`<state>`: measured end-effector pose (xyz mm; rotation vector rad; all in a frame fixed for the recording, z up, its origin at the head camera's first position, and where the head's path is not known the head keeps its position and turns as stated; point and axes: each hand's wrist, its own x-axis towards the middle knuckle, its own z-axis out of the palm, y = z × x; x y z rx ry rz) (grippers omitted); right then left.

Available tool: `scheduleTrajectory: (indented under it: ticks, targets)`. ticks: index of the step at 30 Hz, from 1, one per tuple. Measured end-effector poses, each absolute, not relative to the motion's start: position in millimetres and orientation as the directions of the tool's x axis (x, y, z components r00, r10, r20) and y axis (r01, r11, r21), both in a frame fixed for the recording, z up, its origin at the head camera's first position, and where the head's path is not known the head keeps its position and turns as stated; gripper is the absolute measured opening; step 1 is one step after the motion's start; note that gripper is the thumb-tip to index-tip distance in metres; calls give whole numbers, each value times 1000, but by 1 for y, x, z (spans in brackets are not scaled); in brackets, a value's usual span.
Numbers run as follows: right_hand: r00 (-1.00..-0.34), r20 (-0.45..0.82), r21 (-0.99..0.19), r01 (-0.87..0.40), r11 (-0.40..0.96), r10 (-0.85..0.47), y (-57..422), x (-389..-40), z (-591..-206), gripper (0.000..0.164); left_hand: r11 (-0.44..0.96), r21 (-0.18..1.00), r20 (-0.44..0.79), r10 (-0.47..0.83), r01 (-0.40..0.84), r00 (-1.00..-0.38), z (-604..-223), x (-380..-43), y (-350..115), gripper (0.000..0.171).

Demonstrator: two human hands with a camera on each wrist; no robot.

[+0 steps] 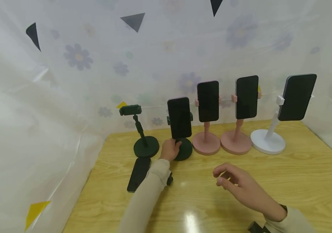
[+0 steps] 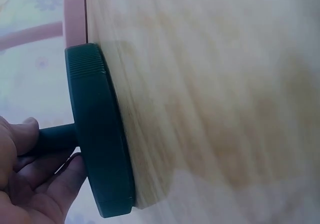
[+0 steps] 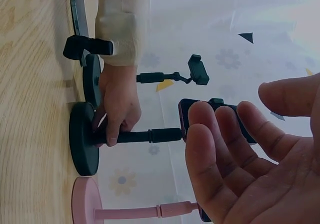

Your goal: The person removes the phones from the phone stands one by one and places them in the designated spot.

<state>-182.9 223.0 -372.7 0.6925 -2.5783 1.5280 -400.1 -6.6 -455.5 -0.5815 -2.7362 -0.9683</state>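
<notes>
My left hand (image 1: 170, 149) grips the lower pole of a dark green phone stand (image 1: 185, 152). In the left wrist view its thumb and fingers wrap the pole (image 2: 57, 136) just above the round base (image 2: 102, 134). A black-screened phone (image 1: 179, 117) sits upright in that stand's clamp. My right hand (image 1: 238, 184) hovers over the table in front of the pink stands, fingers loosely bent, holding nothing. The right wrist view shows its fingers (image 3: 202, 159) spread apart from the thumb. Left of the gripped stand is a second green stand (image 1: 146, 146) with a phoneless clamp.
A loose phone (image 1: 139, 174) lies flat before the left green stand, partly behind my left sleeve. Two pink stands (image 1: 206, 144) (image 1: 235, 142) and a white stand (image 1: 268, 141), each holding a phone, line the back of the wooden table (image 1: 200, 197). A patterned sheet (image 1: 166, 58) hangs behind.
</notes>
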Motion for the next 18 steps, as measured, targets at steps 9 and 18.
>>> scheduleTrajectory:
  ticks: [9, 18]
  targets:
    - [-889, 313, -817, -432, 382, -335, 219, -185, -372, 15, 722, 496, 313, 369, 482, -875, -453, -374, -13, 21]
    - [-882, 336, -810, -449, 376, -330, 216, -187, -369, 16, 610, 510, 365, 484, 606, -795, -455, -327, -16, 19]
